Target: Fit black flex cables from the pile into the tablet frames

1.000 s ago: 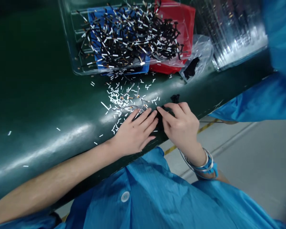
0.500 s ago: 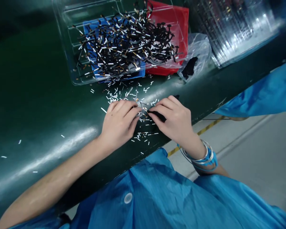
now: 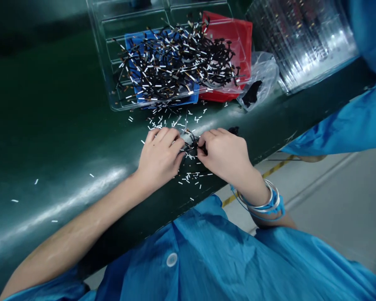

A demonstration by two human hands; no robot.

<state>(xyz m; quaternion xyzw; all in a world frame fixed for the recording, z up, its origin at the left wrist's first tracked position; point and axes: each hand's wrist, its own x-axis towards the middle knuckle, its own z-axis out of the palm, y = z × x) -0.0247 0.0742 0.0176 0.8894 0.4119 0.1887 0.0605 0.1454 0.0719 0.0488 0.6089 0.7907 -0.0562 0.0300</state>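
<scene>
My left hand (image 3: 161,156) rests palm down over the green table, with thumb and fingertips pinched together at a thin dark flex cable (image 3: 192,142). A pale, clear-looking bit shows by those fingertips; its kind is unclear. Facing it from the right, my right hand (image 3: 227,156) is curled closed, its fingertips at the right end of the same dark strip. The fingers hide much of the strip. Small white slips (image 3: 188,177) lie scattered around both hands. A black piece (image 3: 234,130) sits just beyond my right hand.
A clear plastic tray (image 3: 108,94) heaped with black flex cables (image 3: 175,62) overlaps a blue tray (image 3: 130,44) and a red tray (image 3: 245,42). Right of these are a clear bag (image 3: 268,69) and stacked clear trays (image 3: 316,54). Another person's blue sleeve (image 3: 341,129) reaches in at the right.
My right fingers have curled in tighter and turned over the black strip, which shows less. The whole scene has shifted slightly right as the camera moved.
</scene>
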